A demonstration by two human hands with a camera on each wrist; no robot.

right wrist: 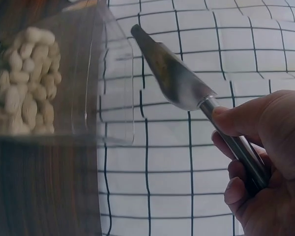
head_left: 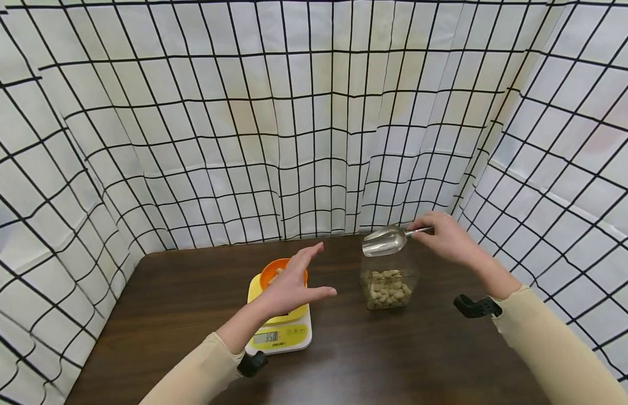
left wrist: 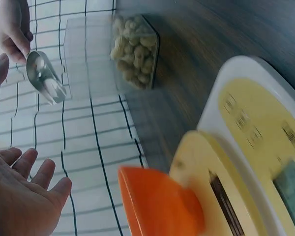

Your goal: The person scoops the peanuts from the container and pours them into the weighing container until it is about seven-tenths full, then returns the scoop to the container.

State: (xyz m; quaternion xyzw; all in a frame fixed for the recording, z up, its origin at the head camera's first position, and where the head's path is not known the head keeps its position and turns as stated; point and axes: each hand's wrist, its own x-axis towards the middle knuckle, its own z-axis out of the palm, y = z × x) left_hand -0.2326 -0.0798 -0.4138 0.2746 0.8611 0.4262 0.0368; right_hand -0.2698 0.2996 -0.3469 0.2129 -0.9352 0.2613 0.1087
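Spillage is my main worry. The right hand [head_left: 442,236] is wrapped round the handle of the metal scoop [head_left: 386,242], held up by the top of the clear container [left wrist: 91,64] with the peanuts [head_left: 389,289] in its bottom. Those walls look tall, so dipping in at a bad angle could catch the rim and tip the thing, and an overfilled load might shed bits on the table [head_left: 192,304] between there and the scale [head_left: 295,333]. The left hand [head_left: 290,287] has its fingers spread and holds nothing, near the orange bowl [left wrist: 162,201] on the scale — one careless bump and I reckon the reading jumps or the bowl slides, since nobody's got hold of it.

As for views, only the head one shows pale nuts [head_left: 278,273] in the bowl, half hidden by the left hand, plus the display [head_left: 265,337], which looks like 350 (can't rule out a decimal point). Left wrist gets just the bowl's outside and no readable digits, but it does show the hand apart from the bowl — and the scoop's shiny inside, which looks empty. Right wrist is best for the grip, though the scoop's nearly edge-on there
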